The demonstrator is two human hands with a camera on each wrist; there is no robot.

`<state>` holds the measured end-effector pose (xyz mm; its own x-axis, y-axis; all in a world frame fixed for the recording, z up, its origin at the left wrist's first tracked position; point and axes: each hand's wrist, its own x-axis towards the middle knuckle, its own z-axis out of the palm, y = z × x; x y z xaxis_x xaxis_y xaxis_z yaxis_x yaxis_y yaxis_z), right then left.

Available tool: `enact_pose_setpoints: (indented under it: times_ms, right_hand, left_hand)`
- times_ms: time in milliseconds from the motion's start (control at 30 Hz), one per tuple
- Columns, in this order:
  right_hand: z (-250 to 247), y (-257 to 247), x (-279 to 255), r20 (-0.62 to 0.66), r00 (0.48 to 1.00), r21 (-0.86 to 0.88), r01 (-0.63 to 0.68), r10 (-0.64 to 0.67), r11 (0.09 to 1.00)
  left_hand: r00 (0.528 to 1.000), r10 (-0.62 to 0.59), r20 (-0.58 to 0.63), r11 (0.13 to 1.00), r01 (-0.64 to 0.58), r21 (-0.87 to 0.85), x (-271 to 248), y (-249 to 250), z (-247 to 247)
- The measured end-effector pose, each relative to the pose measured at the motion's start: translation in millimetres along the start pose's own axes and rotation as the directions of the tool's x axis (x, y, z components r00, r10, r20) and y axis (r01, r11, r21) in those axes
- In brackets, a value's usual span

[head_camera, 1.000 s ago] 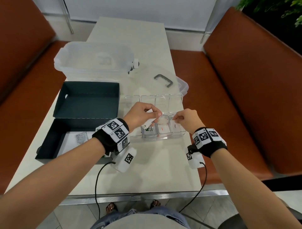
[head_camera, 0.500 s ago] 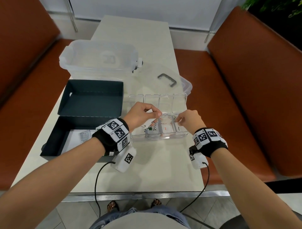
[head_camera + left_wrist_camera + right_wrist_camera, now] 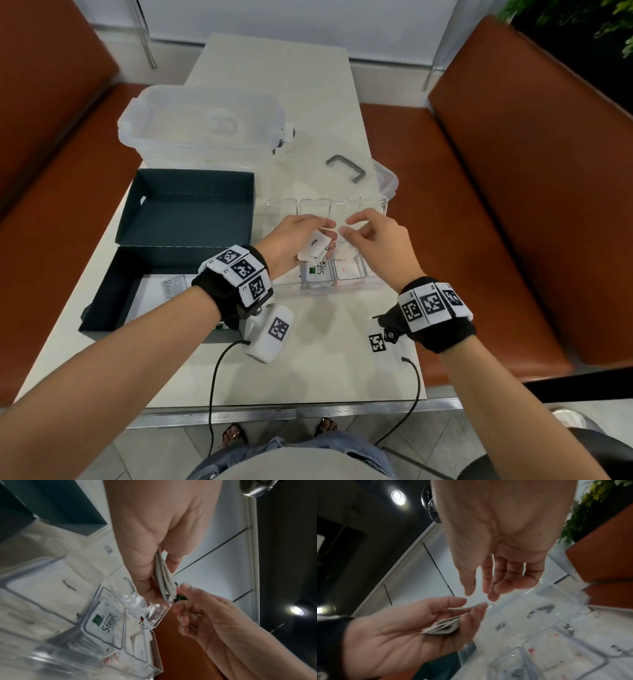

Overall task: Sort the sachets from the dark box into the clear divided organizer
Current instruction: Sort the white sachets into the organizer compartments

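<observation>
Lifted from the organizer (image 3: 376, 205), right hand (image 3: 376, 243) nears white sachets (image 3: 315, 248) (fanned).

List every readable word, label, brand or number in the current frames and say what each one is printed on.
"Stevi", cut off by the divider: on the sachet with the green square logo in a near compartment of the clear divided organizer.
"Sugar", probably, in blurred script: on a white sachet in the neighbouring compartment.
Unreadable: dark print on the sachets gripped by the left hand, red print on another sachet, the panel on the paper in the dark box.
</observation>
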<state>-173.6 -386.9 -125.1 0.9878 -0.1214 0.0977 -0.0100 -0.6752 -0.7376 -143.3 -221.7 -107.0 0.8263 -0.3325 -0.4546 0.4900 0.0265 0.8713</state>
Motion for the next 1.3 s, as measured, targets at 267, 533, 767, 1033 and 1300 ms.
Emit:
enact_pose_setpoints:
  times_ms: [267,533,767,1033,1300]
  right_hand:
    - [14,-12,-1,0.066,0.992,0.241,-0.12,0.107,0.963]
    - [-7,8,11,-0.002,0.975,0.456,-0.198,0.224,0.868]
    - [-28,4,11,0.167,0.985,0.456,-0.116,0.043,0.882]
    - [-19,-2,15,0.215,0.977,0.196,-0.047,0.004,0.979]
    - [-16,-2,14,0.181,0.983,0.199,-0.049,0.013,0.979]
  left_hand:
    - [0.993,-0.083,0.089,0.98,0.098,-0.173,1,5,6]
    - [0.988,-0.02,0.151,1.0,0.019,0.002,-2,3,-8]
    - [0.986,0.04,0.159,0.979,-0.071,0.193,2,-5,-17]
    - [0.961,0.137,0.24,0.861,-0.235,0.452,4,-6,-15]
    - [0.973,0.143,0.182,0.906,-0.202,0.371,7,-10,-10]
